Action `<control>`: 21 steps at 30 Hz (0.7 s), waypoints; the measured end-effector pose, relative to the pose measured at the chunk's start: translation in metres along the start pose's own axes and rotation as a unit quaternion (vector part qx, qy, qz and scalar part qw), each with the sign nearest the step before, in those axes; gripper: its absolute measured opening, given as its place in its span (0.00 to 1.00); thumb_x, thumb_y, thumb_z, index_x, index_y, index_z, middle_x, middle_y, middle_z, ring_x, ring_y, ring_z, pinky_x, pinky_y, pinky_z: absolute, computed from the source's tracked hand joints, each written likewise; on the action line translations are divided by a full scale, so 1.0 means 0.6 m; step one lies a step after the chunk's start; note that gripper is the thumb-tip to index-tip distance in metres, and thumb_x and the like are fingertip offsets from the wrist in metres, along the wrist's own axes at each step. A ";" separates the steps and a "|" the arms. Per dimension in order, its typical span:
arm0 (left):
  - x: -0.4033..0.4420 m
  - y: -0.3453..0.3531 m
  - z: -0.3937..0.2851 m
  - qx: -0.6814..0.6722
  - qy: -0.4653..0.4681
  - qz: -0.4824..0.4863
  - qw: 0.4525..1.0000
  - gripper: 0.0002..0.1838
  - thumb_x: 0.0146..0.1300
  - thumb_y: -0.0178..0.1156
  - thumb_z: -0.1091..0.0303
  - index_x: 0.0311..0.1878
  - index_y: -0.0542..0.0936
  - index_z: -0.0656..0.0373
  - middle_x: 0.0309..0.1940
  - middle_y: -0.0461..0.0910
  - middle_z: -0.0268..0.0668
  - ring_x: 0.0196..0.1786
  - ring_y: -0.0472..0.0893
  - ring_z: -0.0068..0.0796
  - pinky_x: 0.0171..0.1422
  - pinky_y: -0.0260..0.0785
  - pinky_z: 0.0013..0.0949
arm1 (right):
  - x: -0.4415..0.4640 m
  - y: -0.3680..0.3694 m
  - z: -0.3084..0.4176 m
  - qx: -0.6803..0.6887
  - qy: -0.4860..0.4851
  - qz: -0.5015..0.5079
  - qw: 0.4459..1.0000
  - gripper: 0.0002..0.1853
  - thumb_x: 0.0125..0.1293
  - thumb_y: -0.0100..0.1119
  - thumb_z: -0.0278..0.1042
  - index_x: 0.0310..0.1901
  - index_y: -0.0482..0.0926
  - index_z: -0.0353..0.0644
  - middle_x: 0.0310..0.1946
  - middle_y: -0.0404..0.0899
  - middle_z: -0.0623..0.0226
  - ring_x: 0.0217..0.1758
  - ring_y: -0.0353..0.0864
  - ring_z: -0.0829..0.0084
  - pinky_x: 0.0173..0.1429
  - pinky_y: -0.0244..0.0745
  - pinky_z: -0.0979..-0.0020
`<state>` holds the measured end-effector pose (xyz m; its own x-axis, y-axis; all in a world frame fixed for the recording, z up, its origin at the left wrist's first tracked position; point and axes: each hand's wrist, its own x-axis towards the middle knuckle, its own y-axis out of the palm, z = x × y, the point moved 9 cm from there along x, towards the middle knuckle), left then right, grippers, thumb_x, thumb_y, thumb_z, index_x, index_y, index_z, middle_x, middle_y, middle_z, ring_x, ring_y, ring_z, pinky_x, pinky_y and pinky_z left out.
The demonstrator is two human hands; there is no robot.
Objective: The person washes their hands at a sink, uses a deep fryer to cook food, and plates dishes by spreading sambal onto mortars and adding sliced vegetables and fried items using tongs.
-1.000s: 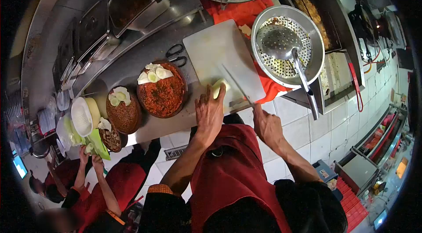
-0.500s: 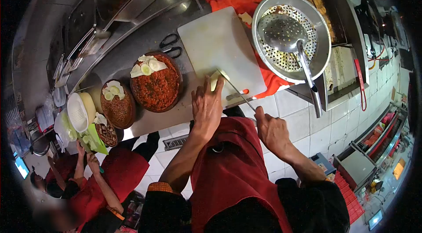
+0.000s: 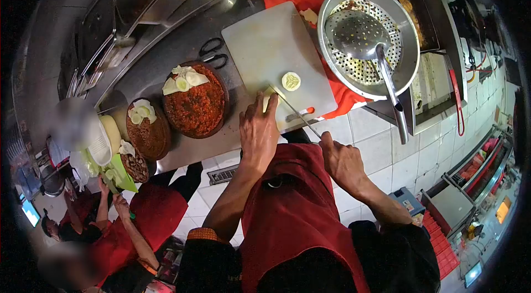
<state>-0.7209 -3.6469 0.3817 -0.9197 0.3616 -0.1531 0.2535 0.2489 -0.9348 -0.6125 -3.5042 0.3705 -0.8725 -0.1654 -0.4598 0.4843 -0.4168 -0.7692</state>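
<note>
My left hand (image 3: pixel 258 132) is closed on a pale piece of cucumber (image 3: pixel 267 100), pressed to the white cutting board (image 3: pixel 265 44) near its front edge. In my right hand (image 3: pixel 342 161) is the handle of a knife (image 3: pixel 300 115). Its blade slants up and left across the board, with the tip end against the cucumber. A round cucumber slice (image 3: pixel 291 81) lies flat on the board, just beyond the blade. The handle is mostly hidden in my fingers.
Black scissors (image 3: pixel 214 54) lie left of the board, beside bowls of red filling (image 3: pixel 194 104) and brown filling (image 3: pixel 152 141) topped with cucumber slices. A perforated metal bowl (image 3: pixel 407 63) holding a skimmer (image 3: pixel 381 60) sits right. Co-workers stand left, one hand holding a green-handled knife.
A round cucumber slice has come off and now lies flat on the board, where half a second ago it stood against the blade. Both hands keep nearly the same place.
</note>
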 end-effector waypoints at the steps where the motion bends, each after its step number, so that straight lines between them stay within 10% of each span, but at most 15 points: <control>1: 0.001 0.001 0.001 0.001 -0.002 0.001 1.000 0.24 0.56 0.59 0.78 0.58 0.72 0.59 0.59 0.72 0.53 0.53 0.79 0.52 0.56 0.72 0.47 | 0.002 0.002 0.000 -0.001 0.000 0.004 1.000 0.11 0.64 0.46 0.31 0.47 0.63 0.40 0.24 0.79 0.52 0.24 0.81 0.50 0.26 0.75 0.55; 11: 0.064 -0.034 0.027 0.014 -0.009 -0.075 0.997 0.25 0.53 0.55 0.80 0.57 0.71 0.58 0.59 0.71 0.49 0.57 0.75 0.47 0.60 0.66 0.45 | 0.070 -0.028 -0.014 -0.027 0.026 -0.171 0.985 0.20 0.64 0.51 0.30 0.57 0.64 0.37 0.29 0.78 0.54 0.21 0.79 0.52 0.22 0.72 0.54; 16: 0.110 -0.048 0.007 0.084 0.129 -0.234 0.960 0.25 0.54 0.56 0.76 0.59 0.71 0.63 0.54 0.73 0.46 0.54 0.75 0.45 0.54 0.65 0.51 | 0.126 -0.079 -0.013 -0.069 0.034 -0.321 0.944 0.21 0.61 0.57 0.34 0.55 0.68 0.40 0.40 0.72 0.52 0.40 0.76 0.53 0.40 0.73 0.56; 20: 0.084 -0.017 -0.024 -0.033 0.180 -0.101 0.978 0.16 0.57 0.55 0.68 0.48 0.78 0.61 0.41 0.76 0.43 0.44 0.76 0.48 0.48 0.65 0.53 | 0.144 -0.103 0.036 -0.052 -0.073 -0.382 0.920 0.23 0.52 0.61 0.31 0.52 0.73 0.38 0.41 0.72 0.51 0.45 0.73 0.53 0.47 0.68 0.56; 21: 0.097 0.060 0.018 -0.143 0.078 -0.003 0.987 0.19 0.52 0.60 0.68 0.49 0.77 0.61 0.46 0.76 0.43 0.53 0.74 0.48 0.59 0.65 0.48 | 0.156 -0.096 0.056 -0.018 -0.129 -0.381 0.915 0.22 0.50 0.62 0.30 0.50 0.74 0.37 0.41 0.73 0.51 0.46 0.72 0.53 0.47 0.67 0.57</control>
<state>-0.7683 -3.6268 0.3359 -0.8694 0.4882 -0.0760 0.3434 0.4866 -0.8033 -0.7239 -3.5256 0.3867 -0.9419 -0.0468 0.3327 -0.2732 -0.4697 -0.8395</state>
